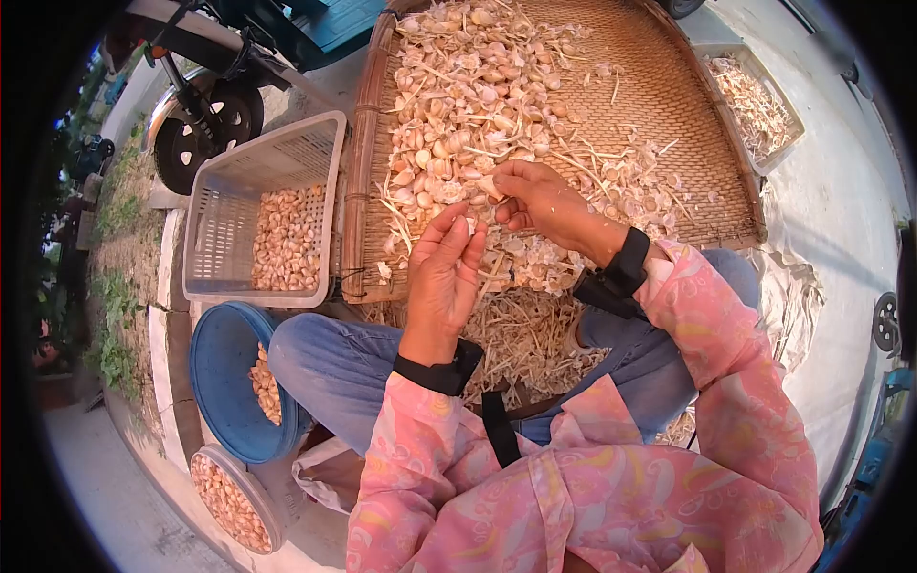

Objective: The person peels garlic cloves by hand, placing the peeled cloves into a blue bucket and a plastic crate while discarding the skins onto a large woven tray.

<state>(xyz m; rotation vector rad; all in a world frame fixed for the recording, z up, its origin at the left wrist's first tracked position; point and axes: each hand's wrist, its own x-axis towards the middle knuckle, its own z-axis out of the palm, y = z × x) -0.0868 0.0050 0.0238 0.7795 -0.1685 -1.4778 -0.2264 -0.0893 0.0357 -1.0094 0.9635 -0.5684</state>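
Observation:
Over the front part of a woven tray (650,105), both hands work close together above a heap of garlic cloves (468,86) and loose skins. My left hand (445,267) is closed, thumb and fingers pinching a small whitish piece of garlic (471,225). Just to its right, my right hand (549,202) is closed too, with a pale piece of garlic (489,186) between thumb and forefinger. Thin dry stalks and papery skins (635,186) lie around the right hand. Dark bands circle both wrists.
Left of the tray stands a pale plastic crate (263,158) with cloves. Nearer are a blue bucket (215,372) and a white bucket (279,482), both holding cloves. Stalks (525,344) pile under the tray. Another crate (783,105) of skins sits right; a vehicle wheel (205,129) stands upper left.

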